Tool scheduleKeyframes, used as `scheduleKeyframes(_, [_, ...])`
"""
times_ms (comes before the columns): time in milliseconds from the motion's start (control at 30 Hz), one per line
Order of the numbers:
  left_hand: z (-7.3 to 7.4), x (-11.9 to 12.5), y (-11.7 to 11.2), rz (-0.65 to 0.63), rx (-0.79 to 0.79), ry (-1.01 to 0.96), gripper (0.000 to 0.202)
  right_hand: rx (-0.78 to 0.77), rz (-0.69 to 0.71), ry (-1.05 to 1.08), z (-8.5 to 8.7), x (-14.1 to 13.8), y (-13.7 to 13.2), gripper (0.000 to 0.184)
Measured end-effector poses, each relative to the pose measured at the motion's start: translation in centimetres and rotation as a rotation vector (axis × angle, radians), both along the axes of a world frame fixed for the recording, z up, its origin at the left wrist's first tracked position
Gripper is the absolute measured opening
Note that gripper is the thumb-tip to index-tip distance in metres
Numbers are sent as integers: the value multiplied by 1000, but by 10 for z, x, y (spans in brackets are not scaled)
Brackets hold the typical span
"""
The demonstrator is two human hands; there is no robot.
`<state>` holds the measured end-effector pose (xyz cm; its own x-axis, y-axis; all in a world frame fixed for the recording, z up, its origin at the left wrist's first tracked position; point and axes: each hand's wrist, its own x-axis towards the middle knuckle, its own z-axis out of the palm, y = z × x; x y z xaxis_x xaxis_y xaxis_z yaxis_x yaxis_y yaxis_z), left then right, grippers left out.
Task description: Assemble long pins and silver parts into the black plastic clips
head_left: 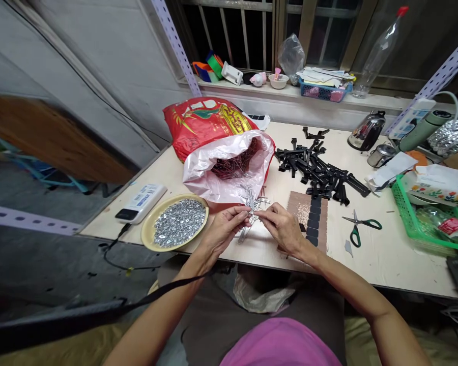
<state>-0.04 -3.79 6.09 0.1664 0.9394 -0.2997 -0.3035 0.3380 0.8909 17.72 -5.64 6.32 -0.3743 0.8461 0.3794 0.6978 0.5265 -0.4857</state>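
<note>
My left hand (224,227) is closed around a bundle of thin metal pins (252,203) that fan out above its fingers. My right hand (280,223) pinches at the same bundle from the right, fingertips meeting the left hand's. Both hands hover over the front edge of a pale table (385,254). Just behind them lies an open white plastic bag (229,165) holding many dark pins. A yellow plate (148,239) of small silvery metal parts sits left of my left hand. A brown card with black strips (311,216) lies right of my right hand.
A pile of black plastic pieces (318,170) lies mid-table, with green-handled scissors (356,226) in front. A red bag (202,122) sits behind the white one. A white power bank (141,202), a kettle (366,131), a green basket (404,213) and windowsill clutter surround the table.
</note>
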Motion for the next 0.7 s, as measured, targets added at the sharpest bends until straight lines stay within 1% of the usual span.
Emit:
scheduleKeyframes(133, [-2, 3, 1, -62, 29, 83, 39, 132, -36, -165, 0, 4, -1, 22])
scheduleKeyframes(233, [0, 5, 1, -88, 67, 192, 38, 257, -67, -282, -2, 6, -2, 21])
scheduleKeyframes(333, [2, 7, 0, -108, 137, 304, 35, 333, -59, -378, -4, 8, -4, 22])
scheduleKeyframes(467, [3, 8, -3, -126, 234, 424, 30, 345, -70, -425, -4, 9, -8, 23])
scheduleKeyframes(600, [4, 11, -4, -153, 211, 405, 29, 312, -69, -451, -5, 11, -10, 22])
scheduleKeyframes(700, [5, 14, -5, -162, 200, 387, 30, 323, -75, -456, -7, 12, -11, 27])
